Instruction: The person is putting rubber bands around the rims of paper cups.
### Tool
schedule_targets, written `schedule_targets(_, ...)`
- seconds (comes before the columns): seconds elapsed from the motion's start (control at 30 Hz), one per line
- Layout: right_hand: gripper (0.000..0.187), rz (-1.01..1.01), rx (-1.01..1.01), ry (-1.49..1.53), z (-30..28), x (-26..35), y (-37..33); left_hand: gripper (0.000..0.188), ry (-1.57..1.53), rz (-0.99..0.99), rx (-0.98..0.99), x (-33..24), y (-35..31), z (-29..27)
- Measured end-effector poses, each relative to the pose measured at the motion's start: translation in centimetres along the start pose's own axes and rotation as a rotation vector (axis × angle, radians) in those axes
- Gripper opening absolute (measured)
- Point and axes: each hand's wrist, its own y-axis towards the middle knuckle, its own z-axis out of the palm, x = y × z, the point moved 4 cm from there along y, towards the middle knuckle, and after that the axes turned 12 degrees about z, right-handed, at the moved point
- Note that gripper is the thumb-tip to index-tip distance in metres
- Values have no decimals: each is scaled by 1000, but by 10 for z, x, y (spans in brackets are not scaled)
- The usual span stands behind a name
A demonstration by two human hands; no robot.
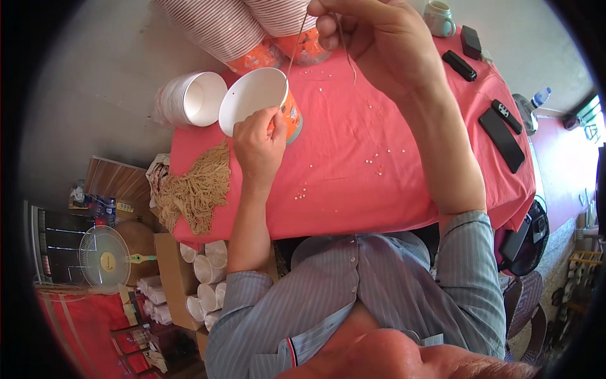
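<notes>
A paper bucket (249, 95), white inside with an orange printed outer side, stands tilted toward me on the red cloth. My left hand (260, 142) is closed in a pinch at its near rim, where a thin brown string (294, 55) meets it. From there the string runs up, taut, to my right hand (385, 44). That hand is raised above the table with its fingers closed on the string, and a loose end hangs below it. A small dark hole shows in the bucket's inner wall. A bundle of tan strings (199, 186) lies left of my left hand.
Tall stacks of nested buckets (211, 28) stand at the back, with a shorter white stack (205, 98) at left. Small white bits (369, 161) are scattered on the red tablecloth (353, 202). A phone (502, 139), a remote (507, 116) and a mug (439, 19) lie along the right.
</notes>
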Motion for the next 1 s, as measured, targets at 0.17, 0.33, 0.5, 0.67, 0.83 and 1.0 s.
schedule_targets(0.17, 30, 173, 208, 354, 34, 17, -26, 9, 36, 8, -35, 2, -1, 4)
schedule_targets(0.33, 33, 107, -64, -45, 46, 21, -41, 12, 106, 30, -55, 3, -4, 3)
schedule_targets(0.5, 36, 24, 5, -85, 44, 13, -41, 13, 121, 28, -70, 1, -2, 5)
schedule_targets(0.67, 34, -585, 933, 62, 10, 5, 32, 10, 121, 28, -60, 5, -5, 8)
schedule_targets(0.83, 26, -290, -146, 35, 27, 18, -30, 7, 117, 31, -61, 4, -6, 6)
schedule_targets(1.0, 20, -333, -245, -108, 0, 23, -11, 6, 113, 38, -74, 2, -2, 8)
